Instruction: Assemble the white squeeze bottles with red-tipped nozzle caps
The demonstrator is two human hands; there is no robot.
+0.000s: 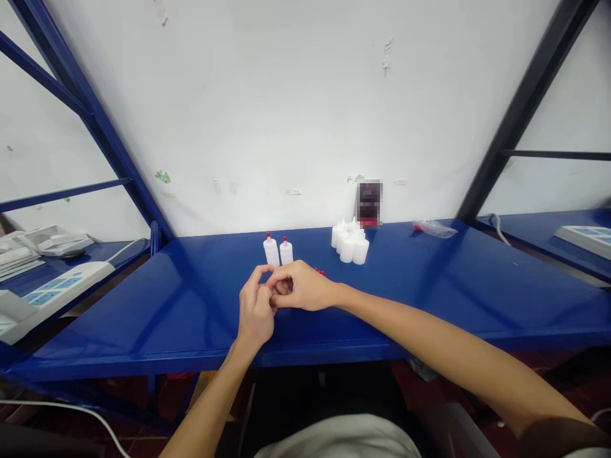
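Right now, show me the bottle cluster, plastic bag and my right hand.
Bottle cluster [348, 249]: head view, front bottle's body.
Plastic bag [437, 228]: head view, clear middle.
Right hand [308, 287]: head view, back of hand.

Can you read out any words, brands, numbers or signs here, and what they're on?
None can be read.
Dark thing by the wall: pixelated, unreadable.
Two red-capped bottles and grouped white bottles: no lettering visible.
Left power strip, right power strip: any markings too small.
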